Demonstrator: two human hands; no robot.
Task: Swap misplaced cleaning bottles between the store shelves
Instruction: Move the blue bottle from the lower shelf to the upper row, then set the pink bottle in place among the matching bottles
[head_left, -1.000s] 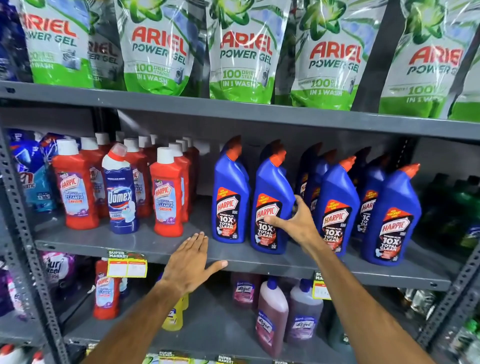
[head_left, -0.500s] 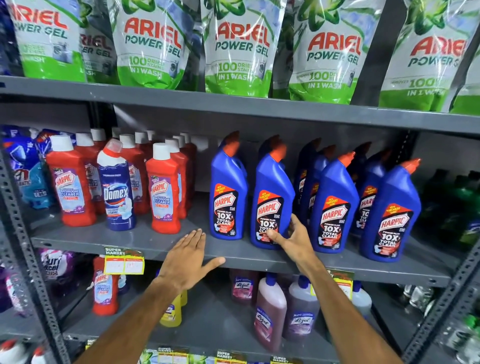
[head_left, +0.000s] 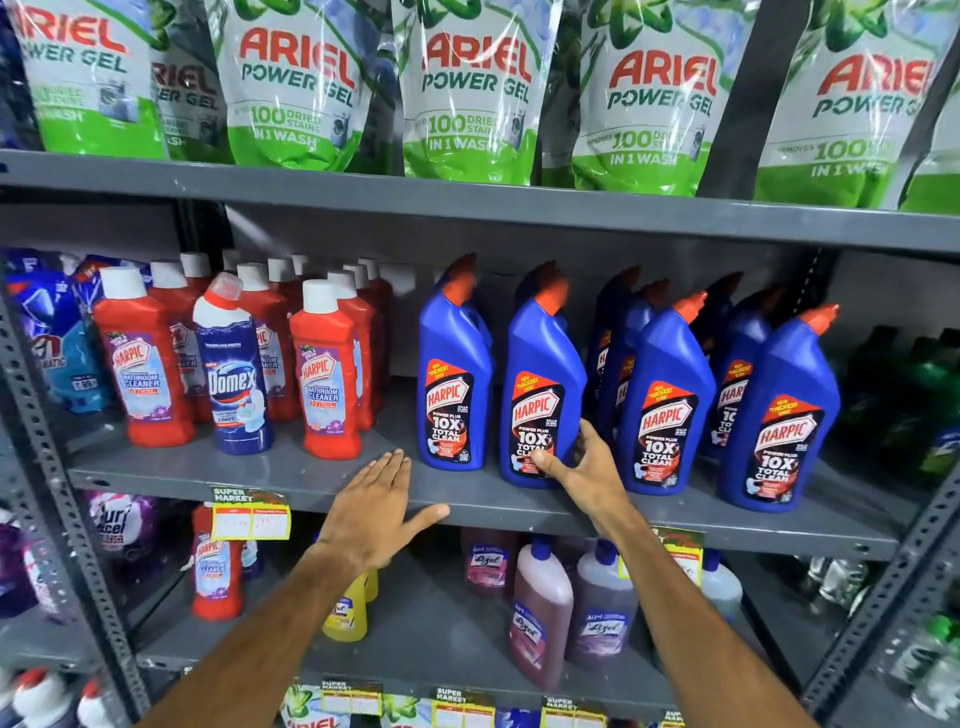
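Observation:
A dark blue Domex bottle (head_left: 235, 379) stands among red Harpic bathroom cleaner bottles (head_left: 326, 379) on the left of the middle shelf (head_left: 311, 483). Blue Harpic toilet cleaner bottles fill the right side. My right hand (head_left: 584, 467) grips the second blue Harpic bottle (head_left: 540, 364) low down, with the thumb on its label and the fingers round its right side. The bottle stands upright on the shelf. My left hand (head_left: 384, 506) lies flat and open over the shelf's front edge, holding nothing. One red Harpic bottle (head_left: 215, 571) stands on the lower shelf.
Ariel Power Gel pouches (head_left: 470, 93) line the top shelf. Lizol bottles (head_left: 540, 608) and a yellow bottle (head_left: 347, 616) stand on the lower shelf. Green bottles (head_left: 930, 405) sit in shadow at far right. A gap on the shelf separates the red and blue groups.
My right hand has slid down the blue Harpic bottle's right side to its lower label. My left hand has stayed flat at the shelf edge.

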